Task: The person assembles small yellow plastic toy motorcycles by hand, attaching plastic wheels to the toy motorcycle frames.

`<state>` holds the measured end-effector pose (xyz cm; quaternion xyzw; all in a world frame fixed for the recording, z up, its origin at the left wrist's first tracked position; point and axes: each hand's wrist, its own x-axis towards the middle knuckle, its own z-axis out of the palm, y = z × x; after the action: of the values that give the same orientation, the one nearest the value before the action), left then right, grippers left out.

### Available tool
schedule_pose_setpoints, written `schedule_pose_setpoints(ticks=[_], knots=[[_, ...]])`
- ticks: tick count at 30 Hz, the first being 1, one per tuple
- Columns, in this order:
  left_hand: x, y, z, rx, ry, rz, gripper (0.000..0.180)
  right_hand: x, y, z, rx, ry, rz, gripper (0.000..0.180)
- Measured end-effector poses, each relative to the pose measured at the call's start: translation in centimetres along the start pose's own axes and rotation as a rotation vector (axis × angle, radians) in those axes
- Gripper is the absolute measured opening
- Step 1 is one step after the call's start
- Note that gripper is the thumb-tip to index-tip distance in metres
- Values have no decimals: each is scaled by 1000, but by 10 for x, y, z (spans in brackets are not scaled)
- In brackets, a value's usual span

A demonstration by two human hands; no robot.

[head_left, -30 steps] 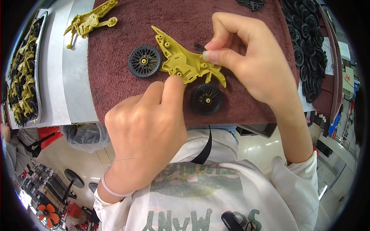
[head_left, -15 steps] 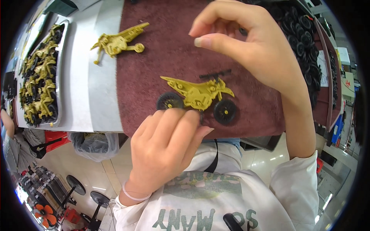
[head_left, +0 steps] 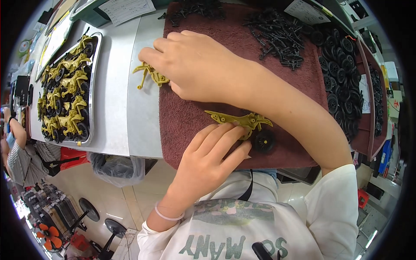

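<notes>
Head view: the left hand is pressing its extended fingers on an olive toy motorcycle frame lying on the maroon towel, one black wheel fitted. The right hand is reaching across, fingers curled over a second bare frame at the towel's left edge. The metal tray is holding many wheeled frames; loose wheels are waiting, so assembly appears to be partway.

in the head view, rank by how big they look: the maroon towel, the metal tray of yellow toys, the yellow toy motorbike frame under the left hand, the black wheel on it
1. maroon towel
2. metal tray
3. yellow toy motorbike frame
4. black wheel

The order looks clear, despite fisheye bending at the rim.
</notes>
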<state>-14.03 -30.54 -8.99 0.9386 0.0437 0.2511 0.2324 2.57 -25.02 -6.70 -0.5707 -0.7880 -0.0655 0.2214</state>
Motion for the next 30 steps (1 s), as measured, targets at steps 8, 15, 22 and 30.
schedule_pose_setpoints(ticks=[8,15,22,30], knots=[[-3,-11,-23,-282,281,-127,33,-54,-9,-76,704,128,253,40],[20,0,-29,-132,303,-141,65,-97,-53,-75,1387,394,590,52],[20,7,-26,252,327,-56,42,-117,-59,-72,1421,497,540,61],[16,5,-31,-170,214,-145,46,-133,-63,-75,1246,424,794,38]])
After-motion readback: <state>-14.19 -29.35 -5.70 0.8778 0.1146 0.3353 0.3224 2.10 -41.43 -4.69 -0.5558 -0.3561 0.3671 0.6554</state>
